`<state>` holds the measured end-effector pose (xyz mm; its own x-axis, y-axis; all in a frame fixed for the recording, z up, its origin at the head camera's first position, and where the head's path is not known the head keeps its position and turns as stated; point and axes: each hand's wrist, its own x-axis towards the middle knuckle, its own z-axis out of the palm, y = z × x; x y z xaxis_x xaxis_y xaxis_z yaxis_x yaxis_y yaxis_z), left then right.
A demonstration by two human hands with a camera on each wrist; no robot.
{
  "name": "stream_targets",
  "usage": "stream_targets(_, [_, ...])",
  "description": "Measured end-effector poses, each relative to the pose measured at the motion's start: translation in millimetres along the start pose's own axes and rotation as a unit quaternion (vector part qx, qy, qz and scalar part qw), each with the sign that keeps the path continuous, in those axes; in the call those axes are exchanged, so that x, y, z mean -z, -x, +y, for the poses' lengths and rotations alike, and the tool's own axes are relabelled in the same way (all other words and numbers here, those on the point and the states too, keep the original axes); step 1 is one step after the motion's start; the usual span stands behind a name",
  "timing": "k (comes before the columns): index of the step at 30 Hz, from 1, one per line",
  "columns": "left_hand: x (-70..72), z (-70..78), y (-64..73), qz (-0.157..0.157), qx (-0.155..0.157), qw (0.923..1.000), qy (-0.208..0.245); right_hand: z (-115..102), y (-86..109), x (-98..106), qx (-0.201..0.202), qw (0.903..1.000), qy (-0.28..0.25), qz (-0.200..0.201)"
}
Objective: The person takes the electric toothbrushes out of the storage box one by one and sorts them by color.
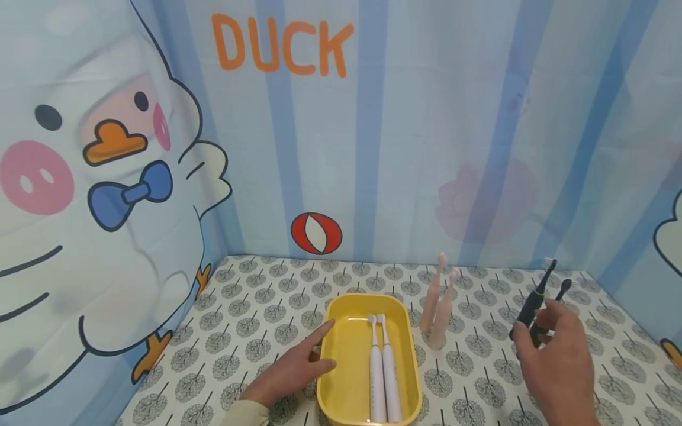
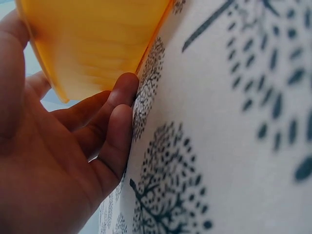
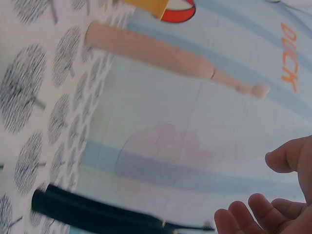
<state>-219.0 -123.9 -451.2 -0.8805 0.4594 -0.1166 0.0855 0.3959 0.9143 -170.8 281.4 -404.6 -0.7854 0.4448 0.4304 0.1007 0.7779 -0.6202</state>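
A yellow tray (image 1: 341, 355) holds two white electric toothbrushes (image 1: 377, 378), lying side by side along its right half. My left hand (image 1: 293, 367) grips the tray's left side, its thumb and index finger over the rim. In the left wrist view the other fingers (image 2: 124, 87) bend low against the tray's outer wall (image 2: 97, 44). My right hand (image 1: 559, 355) is beside two black electric toothbrushes (image 1: 533, 305) that stand upright at the right. In the right wrist view its fingers (image 3: 239, 212) are spread around nothing, close to the black brush heads.
Two pink electric toothbrushes (image 1: 439, 313) stand upright just right of the tray. The table is covered by a white cloth (image 1: 256, 296) with a grey tree print. A blue striped curtain (image 1: 394, 148) with a duck picture hangs behind the table.
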Motion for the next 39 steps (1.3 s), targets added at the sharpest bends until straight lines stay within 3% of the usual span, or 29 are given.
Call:
stream_targets(3, [0.2,-1.0,-0.7,-0.002,0.004,1.0000,0.005,19.1,-3.0,-30.2,0.050,0.9987,0.000,-0.009])
stream_targets(4, [0.2,-1.5,-1.2,-0.002,0.005,1.0000,0.005,16.7,-0.8,-35.5,0.059,0.9981,-0.007,-0.014])
stream_targets(8, [-0.1,-2.8,-2.6,-0.005,0.006,1.0000,0.006,-31.0,18.5,-27.9,0.082,0.9949,-0.037,-0.045])
stream_targets(11, [-0.5,-3.8,-4.0,-0.008,0.007,0.9999,0.008,-82.5,35.7,-6.1,0.081,0.9901,-0.073,-0.088])
stream_targets(15, [-1.4,-3.9,-4.5,-0.004,0.009,1.0000,0.001,-99.8,40.0,-9.7,0.076,0.9807,-0.107,-0.145])
stream_targets(18, [-2.5,-3.5,-3.7,0.000,0.012,0.9999,-0.006,-109.2,42.3,-11.2,0.051,0.9634,-0.157,-0.211])
stream_targets(22, [-2.9,-3.0,-2.3,0.001,0.013,0.9999,-0.008,-120.4,44.6,-16.1,0.018,0.9287,-0.231,-0.289])
stream_targets(26, [-1.9,-1.7,-1.4,0.000,0.011,0.9999,0.000,-129.3,47.0,-26.5,-0.002,0.9054,-0.278,-0.321])
stream_targets(30, [-1.4,-1.4,-1.0,0.003,0.012,0.9999,0.002,-134.6,50.2,-40.7,-0.016,0.8875,-0.330,-0.322])
stream_targets(33, [-1.7,-1.8,-0.7,0.007,0.008,0.9999,-0.003,-139.0,51.4,-50.5,-0.022,0.8827,-0.334,-0.329])
stream_targets(37, [-1.6,-1.4,-0.6,0.013,0.005,0.9998,-0.011,-144.6,49.4,-59.5,-0.022,0.8892,-0.292,-0.352])
stream_targets(39, [-0.8,-0.8,-0.8,0.012,0.004,0.9999,-0.009,-146.7,47.0,-63.1,-0.030,0.8873,-0.280,-0.366])
